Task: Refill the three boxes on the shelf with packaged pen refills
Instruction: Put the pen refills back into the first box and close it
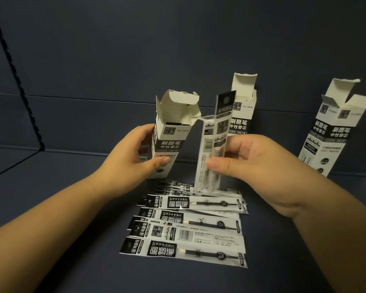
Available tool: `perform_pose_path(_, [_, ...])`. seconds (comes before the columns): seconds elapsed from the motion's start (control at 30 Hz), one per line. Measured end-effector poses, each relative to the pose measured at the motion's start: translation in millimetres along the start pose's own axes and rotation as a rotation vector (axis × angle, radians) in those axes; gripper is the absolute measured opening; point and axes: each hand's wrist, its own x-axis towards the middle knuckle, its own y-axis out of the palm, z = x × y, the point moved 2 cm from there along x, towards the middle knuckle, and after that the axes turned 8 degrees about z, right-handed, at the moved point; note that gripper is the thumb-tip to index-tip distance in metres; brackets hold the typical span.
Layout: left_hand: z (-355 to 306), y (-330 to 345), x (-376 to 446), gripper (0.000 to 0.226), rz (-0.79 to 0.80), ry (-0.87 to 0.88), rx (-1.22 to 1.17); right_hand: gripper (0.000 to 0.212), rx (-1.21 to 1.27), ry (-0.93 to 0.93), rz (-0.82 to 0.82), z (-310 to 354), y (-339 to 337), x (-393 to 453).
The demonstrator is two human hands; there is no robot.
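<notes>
On shelf (51, 261), three boxes (173, 132), loose refills (186, 235)

hands (133, 153) gripping box (169, 136), refill packets (211, 153)

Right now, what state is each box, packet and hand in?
Left box: flaps open, tilted, gripped by the left hand.
Middle box: flaps open, upright on the shelf.
Right box: flaps open, leaning.
Held packets: upright, pinched by the right hand, outside the boxes.
Loose packets: lying flat, overlapping.
</notes>
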Motion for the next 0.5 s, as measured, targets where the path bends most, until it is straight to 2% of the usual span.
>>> perform_pose_path(0.17, [1, 0, 0, 0.062, 0.002, 0.001, 0.013, 0.022, 0.078, -0.029, -0.095, 0, -5, 1])
perform_pose_path(0.37, [-1, 1, -1, 0.060, 0.015, 0.030, 0.008, 0.016, 0.195, -0.136, -0.101, 5, -5, -1])
perform_pose_path(0.5, [-5, 2, -3, 0.057, 0.012, 0.049, 0.042, 0.020, 0.268, -0.241, -0.103, 11, 1, -6])
